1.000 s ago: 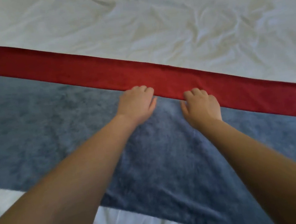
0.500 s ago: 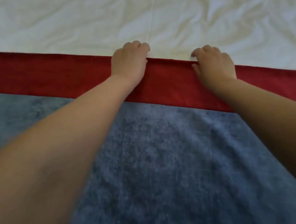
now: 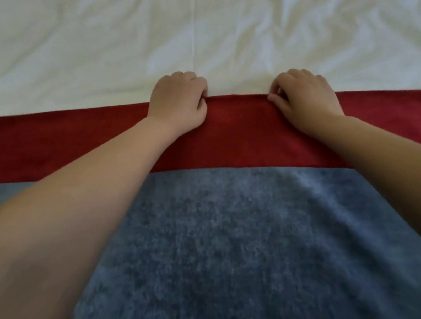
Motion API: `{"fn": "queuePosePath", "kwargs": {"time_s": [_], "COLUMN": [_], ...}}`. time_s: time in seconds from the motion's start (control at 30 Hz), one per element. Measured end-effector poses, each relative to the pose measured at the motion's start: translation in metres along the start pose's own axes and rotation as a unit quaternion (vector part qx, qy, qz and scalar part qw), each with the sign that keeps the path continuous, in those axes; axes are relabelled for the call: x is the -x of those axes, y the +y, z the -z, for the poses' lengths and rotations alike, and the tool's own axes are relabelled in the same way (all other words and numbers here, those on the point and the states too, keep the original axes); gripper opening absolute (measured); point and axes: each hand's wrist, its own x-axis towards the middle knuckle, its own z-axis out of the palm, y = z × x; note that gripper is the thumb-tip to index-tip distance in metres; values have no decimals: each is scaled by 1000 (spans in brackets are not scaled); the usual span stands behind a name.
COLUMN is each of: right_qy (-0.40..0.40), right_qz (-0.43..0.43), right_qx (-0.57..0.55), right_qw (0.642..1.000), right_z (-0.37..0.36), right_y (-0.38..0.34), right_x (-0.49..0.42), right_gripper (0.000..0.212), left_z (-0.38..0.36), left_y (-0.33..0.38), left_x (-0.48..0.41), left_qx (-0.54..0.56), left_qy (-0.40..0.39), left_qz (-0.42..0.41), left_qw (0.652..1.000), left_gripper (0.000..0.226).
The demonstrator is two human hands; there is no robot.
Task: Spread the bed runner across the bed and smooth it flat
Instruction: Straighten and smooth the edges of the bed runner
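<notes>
The bed runner (image 3: 232,252) is blue-grey plush with a red band (image 3: 36,148) along its far edge, and it lies across the white bed sheet (image 3: 103,44). My left hand (image 3: 178,103) sits at the red band's far edge with fingers curled over it, pinching the hem. My right hand (image 3: 304,95) grips the same edge a short way to the right, thumb and fingers closed on the fabric. Both forearms stretch over the blue part. The runner's near edge is out of view.
The white sheet beyond the runner is wrinkled, with deeper creases at the upper right (image 3: 344,0). Nothing else lies on the bed in view.
Both hands slid from the seam between blue and red up to the red band's far edge and closed on it. The view tilted, so the band runs nearly level.
</notes>
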Motion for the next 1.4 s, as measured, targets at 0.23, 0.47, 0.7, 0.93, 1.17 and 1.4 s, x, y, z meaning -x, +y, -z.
{"fn": "queuePosePath", "kwargs": {"time_s": [0.23,0.47,0.7,0.93,1.17,1.4], "right_qy": [-44,-34,-27,-69,-72,-83], "right_qz": [7,-65,-32,-28,-94,-92], "right_qx": [77,59,59,153,114,149], "right_qw": [996,996,997,985,986,981], "right_z": [40,24,49,74,62,86], "right_y": [93,105,162,241,246,214], "right_x": [46,29,63,101,89,77], "right_gripper": [24,26,23,31,30,34], "left_z": [-7,-21,-21,-36,-40,-14], "left_y": [73,106,146,234,232,144], "left_x": [-39,-64,-79,-119,-121,-90], "left_qx": [111,63,94,107,105,105], "left_qy": [-25,-4,0,-18,-3,33], "left_qz": [-97,-58,-83,-143,-130,-70], "left_qw": [989,996,992,984,986,992], "left_gripper": [25,14,22,17,18,28]}}
